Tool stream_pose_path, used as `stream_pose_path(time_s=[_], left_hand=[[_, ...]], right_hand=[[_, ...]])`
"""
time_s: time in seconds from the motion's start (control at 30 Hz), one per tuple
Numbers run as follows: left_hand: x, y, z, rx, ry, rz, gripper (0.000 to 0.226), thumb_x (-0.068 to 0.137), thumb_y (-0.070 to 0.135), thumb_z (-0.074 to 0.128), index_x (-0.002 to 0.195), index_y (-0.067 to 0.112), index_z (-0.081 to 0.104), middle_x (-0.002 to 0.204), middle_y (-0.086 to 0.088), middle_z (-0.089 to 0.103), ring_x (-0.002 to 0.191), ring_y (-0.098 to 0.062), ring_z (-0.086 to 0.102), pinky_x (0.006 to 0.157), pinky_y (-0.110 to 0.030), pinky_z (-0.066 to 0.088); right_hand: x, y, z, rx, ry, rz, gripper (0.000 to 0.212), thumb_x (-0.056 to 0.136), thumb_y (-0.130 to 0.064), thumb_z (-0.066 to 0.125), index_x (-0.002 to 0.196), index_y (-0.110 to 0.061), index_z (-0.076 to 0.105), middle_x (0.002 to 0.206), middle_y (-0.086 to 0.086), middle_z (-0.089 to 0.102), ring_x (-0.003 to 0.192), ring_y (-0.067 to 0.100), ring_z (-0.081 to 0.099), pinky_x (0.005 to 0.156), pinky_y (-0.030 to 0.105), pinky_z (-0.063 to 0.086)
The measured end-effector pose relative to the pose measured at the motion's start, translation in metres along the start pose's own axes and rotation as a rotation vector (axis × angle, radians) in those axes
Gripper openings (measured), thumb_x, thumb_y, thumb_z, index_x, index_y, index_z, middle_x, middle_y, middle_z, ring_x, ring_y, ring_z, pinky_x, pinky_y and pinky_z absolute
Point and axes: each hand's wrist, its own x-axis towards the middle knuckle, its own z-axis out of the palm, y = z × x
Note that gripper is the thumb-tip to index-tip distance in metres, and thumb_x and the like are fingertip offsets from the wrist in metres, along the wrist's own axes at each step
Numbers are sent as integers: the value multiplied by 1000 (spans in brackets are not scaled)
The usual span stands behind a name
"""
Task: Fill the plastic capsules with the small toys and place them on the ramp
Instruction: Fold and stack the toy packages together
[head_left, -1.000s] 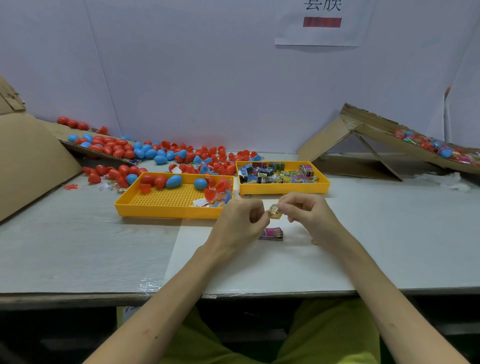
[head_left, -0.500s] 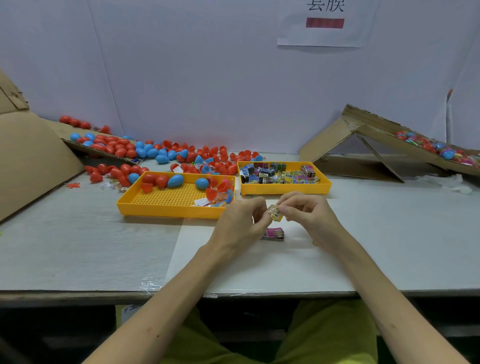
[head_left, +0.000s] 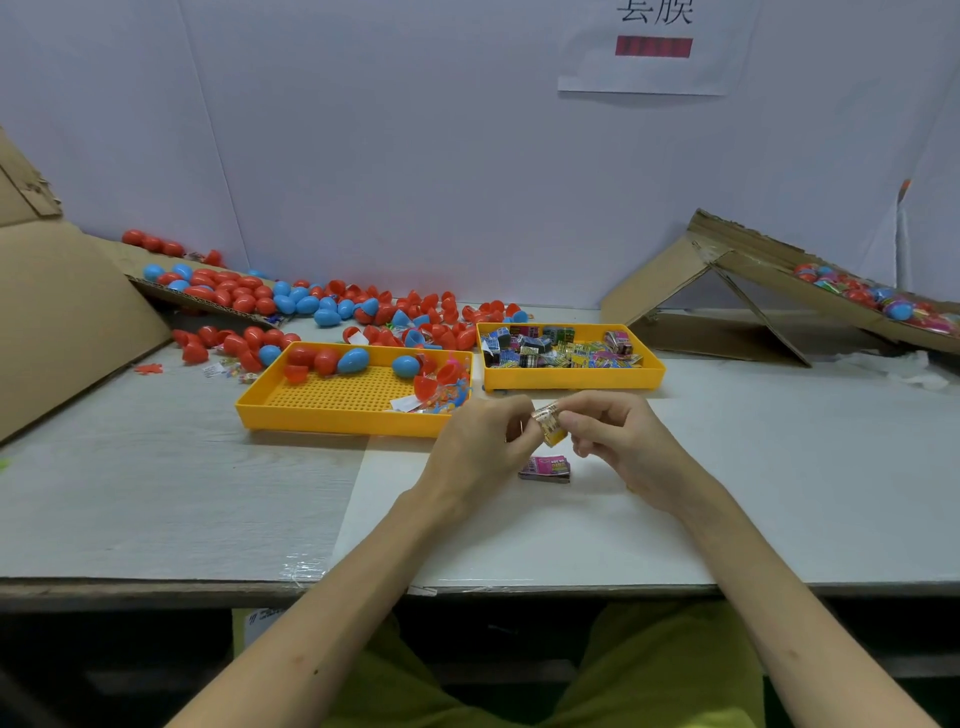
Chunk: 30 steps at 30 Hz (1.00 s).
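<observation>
Head view. Both hands meet at centre frame, just above the counter (head_left: 156, 493). Left hand (head_left: 480, 447) and right hand (head_left: 618, 441) are both pinched on one small toy (head_left: 548, 423), a gold-yellow printed packet held between the fingertips of the two hands and clear of the surface. A second packet (head_left: 545, 468), pink and purple, lies flat on the white sheet just below the hands, untouched.

Above the hands, two yellow trays sit side by side. Left tray (head_left: 337, 415): a few red and blue capsules (head_left: 353, 359) along its far edge, plus open red halves and loose bits at its right end. Right tray (head_left: 571, 379): packed with small printed toy packets.

Upper left of frame: a heap of red and blue capsule pieces (head_left: 234, 291) spread over a low cardboard sheet and the counter behind the trays; a larger cardboard panel (head_left: 62, 312) leans at far left.

Right of frame: cardboard ramp (head_left: 753, 254) sloping down toward the right edge, with filled capsules (head_left: 883, 301) gathered at its lower part.

Top of frame: white wall with a paper notice (head_left: 654, 47).
</observation>
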Motion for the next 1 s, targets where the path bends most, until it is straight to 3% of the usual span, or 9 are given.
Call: stream_pose_path(time_s=[0.2,0.37,0.53,0.63,0.7,0.77,0.87,1.0], left_hand=[[1,1,0,55,53,13,19,95,18,63,80,9,70,56,2,53,49,-12,45,48,-19,29],[-1,-2,-1,-13,1,36,18,93,16,67,76,10,69,50,9,47,45,-8,42,49,-13,28],[2,0,-16,-129,-209,-10,10,95,22,67,105,19,69,68,8,64,54,-5,51,54,-15,38],[7,-7,-46,-241,-194,-82,11,97,22,64,99,32,67,78,11,70,67,1,59,57,-11,44],[16,-20,-74,-148,-89,-109,17,96,19,64,91,36,67,88,17,68,78,6,61,60,-8,45],[28,-45,-99,82,4,-194,13,95,17,66,100,29,70,102,11,68,88,-2,62,64,-12,47],[45,-91,-122,502,26,-346,29,93,17,68,122,12,66,123,-10,65,107,-27,62,82,-38,54],[58,-120,-123,675,-76,-349,26,91,30,71,111,13,69,108,-12,70,96,-26,63,72,-36,51]], right_hand=[[1,-1,2,-25,41,34,21,82,-27,68,93,-11,77,70,1,64,61,12,46,60,20,46],[-1,-3,1,-21,16,13,16,80,-26,70,87,-15,79,69,0,66,58,9,47,54,18,42],[1,-1,0,-46,145,-1,11,85,-20,69,88,-14,78,67,2,66,56,10,47,52,19,42],[2,-1,-3,-43,262,-32,14,82,-26,71,88,-16,78,67,3,64,55,12,46,52,20,42],[2,-1,-4,-39,274,-37,16,80,-31,71,89,-19,78,66,3,63,54,10,46,53,21,43],[3,-1,-4,-42,273,-34,9,86,-25,70,88,-21,78,66,4,62,54,10,47,54,22,44],[4,0,-4,-38,287,-27,11,90,-17,69,88,-21,78,73,10,63,55,10,48,55,23,44],[4,0,-4,-37,289,5,12,91,-15,68,88,-23,77,70,4,65,54,9,50,54,18,46]])
